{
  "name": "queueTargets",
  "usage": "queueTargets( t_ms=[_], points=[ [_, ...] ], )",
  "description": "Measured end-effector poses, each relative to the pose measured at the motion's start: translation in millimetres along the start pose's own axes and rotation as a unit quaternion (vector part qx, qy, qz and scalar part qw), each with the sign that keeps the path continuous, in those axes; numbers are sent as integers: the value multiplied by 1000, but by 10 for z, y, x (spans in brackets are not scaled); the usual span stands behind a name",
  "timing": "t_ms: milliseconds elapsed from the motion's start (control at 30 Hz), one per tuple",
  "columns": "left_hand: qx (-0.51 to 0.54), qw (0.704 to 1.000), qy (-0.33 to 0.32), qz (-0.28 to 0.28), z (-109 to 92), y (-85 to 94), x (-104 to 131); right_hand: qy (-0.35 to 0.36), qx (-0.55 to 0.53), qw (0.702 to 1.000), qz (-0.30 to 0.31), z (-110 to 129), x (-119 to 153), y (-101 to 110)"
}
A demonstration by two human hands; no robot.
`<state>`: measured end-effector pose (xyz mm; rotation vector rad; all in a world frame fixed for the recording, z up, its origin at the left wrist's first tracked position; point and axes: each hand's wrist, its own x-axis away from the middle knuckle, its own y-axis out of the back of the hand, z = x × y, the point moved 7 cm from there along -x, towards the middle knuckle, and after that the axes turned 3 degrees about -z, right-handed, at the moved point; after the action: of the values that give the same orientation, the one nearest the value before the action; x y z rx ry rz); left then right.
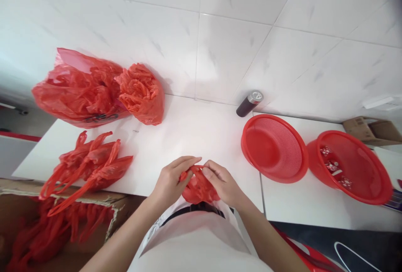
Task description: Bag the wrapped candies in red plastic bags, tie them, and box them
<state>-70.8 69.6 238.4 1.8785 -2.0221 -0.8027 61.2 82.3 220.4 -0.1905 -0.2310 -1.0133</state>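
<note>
A red plastic bag [201, 189] hangs bunched between my hands, close to my waist at the table's front edge. My left hand [173, 180] is closed on the left part of its top, with the thumb tucked under the fingers. On the other side, my right hand [223, 182] pinches the bag's upper right edge. What the bag contains, if anything, cannot be made out. To the left, several tied red plastic bags [94, 163] lie on the white table [194, 127], their handles drooping over the front edge.
A large red bag [84, 91] and a smaller bunched one [143, 96] stand by the wall. A dark bottle [248, 105], a red basket [266, 148] and a red tub [361, 167] with small items are right. A cardboard box [116, 217] holding red bags sits lower left.
</note>
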Motion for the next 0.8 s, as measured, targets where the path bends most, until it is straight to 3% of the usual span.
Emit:
queueTargets(
  t_ms=[133, 267, 333, 400, 533, 633, 733, 800],
  points=[
    [2, 992, 42, 121, 175, -46, 127, 17, -37, 995, -88, -76, 25, 329],
    [11, 988, 88, 125, 388, 138, 333, 26, -143, 952, -271, -350, -32, 996],
    [35, 985, 105, 131, 447, 196, 431, 23, -158, 934, -320, -490, -92, 1203],
    [66, 980, 136, 131, 495, 222, 500, 18, -158, 931, -328, -584, -168, 1250],
    [159, 964, 181, 110, 518, 188, 525, 17, -143, 925, -351, -661, -209, 1150],
    [274, 937, 178, 121, 426, 72, 496, 15, -112, 947, -299, -652, -180, 973],
    [383, 889, 214, 133, 328, -64, 494, 51, 41, 987, -147, -536, -105, 611],
    [419, 865, 238, 138, 280, -128, 510, 73, 173, 982, -38, -499, -10, 304]
  ],
)
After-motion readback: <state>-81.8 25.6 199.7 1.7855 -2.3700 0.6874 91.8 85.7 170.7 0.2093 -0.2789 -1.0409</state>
